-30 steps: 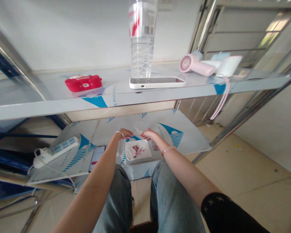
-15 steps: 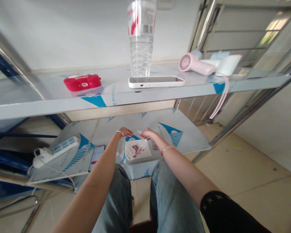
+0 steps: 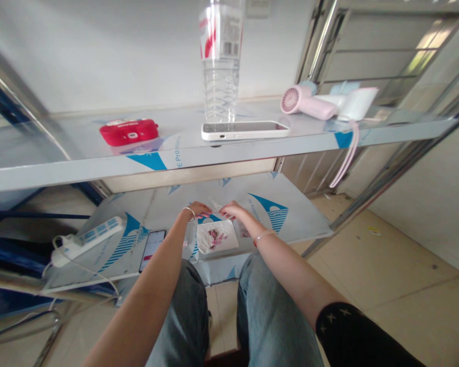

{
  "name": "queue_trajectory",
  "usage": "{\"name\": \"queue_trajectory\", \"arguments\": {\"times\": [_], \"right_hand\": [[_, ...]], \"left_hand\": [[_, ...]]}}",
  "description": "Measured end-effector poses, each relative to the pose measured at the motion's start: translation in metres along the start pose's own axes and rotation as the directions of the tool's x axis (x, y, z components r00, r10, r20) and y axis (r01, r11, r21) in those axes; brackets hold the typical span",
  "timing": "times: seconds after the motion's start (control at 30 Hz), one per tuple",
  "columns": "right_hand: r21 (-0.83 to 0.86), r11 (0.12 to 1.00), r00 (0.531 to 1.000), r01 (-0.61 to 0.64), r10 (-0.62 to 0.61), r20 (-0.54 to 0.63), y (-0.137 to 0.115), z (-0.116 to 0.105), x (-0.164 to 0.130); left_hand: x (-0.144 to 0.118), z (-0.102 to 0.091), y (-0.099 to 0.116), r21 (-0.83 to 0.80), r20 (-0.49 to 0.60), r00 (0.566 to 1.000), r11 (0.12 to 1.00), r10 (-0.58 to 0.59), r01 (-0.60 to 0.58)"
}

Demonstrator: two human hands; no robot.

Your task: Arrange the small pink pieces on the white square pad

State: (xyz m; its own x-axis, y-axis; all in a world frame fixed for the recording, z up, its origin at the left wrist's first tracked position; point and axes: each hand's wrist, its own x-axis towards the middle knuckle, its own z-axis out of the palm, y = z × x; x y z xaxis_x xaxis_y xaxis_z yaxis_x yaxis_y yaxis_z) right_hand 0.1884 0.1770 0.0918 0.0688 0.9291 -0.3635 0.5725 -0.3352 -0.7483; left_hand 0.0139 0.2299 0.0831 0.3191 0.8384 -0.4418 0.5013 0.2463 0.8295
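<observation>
My left hand [image 3: 199, 209] and my right hand [image 3: 228, 209] meet over the lower steel shelf [image 3: 298, 219], fingertips pinched on a small clear plastic bag [image 3: 215, 206] held between them. Just below the hands lies a white tray [image 3: 217, 237] with several small pink and red pieces in it. A thin bangle circles each wrist. What is inside the bag is too small to tell.
A dark phone [image 3: 152, 249] and a white power strip [image 3: 87, 240] with its cable lie left on the lower shelf. On the upper shelf [image 3: 61, 163] stand a water bottle [image 3: 220, 61], a white phone [image 3: 245, 130], a red case [image 3: 129, 131] and a pink handheld fan [image 3: 308, 101].
The hands stay pinched together over the tray with only slight finger movement. The view has shifted a little.
</observation>
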Motion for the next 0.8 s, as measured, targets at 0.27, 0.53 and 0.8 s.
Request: {"name": "queue_trajectory", "arguments": {"times": [0.27,0.53,0.8], "right_hand": [[0.027,0.999,0.999,0.040,-0.041,0.006,0.005,0.003,0.008],[-0.002,1.000,0.999,0.019,-0.019,0.028,0.015,0.010,0.029],[-0.018,0.999,0.999,0.027,-0.026,0.033,0.011,0.006,0.020]], "left_hand": [[-0.002,0.001,0.003,0.056,-0.016,0.999,0.997,0.045,-0.044],[-0.001,0.004,0.005,0.094,-0.009,0.999,0.995,0.040,-0.039],[-0.005,0.004,0.005,0.080,0.113,0.994,0.997,-0.005,-0.004]]}}
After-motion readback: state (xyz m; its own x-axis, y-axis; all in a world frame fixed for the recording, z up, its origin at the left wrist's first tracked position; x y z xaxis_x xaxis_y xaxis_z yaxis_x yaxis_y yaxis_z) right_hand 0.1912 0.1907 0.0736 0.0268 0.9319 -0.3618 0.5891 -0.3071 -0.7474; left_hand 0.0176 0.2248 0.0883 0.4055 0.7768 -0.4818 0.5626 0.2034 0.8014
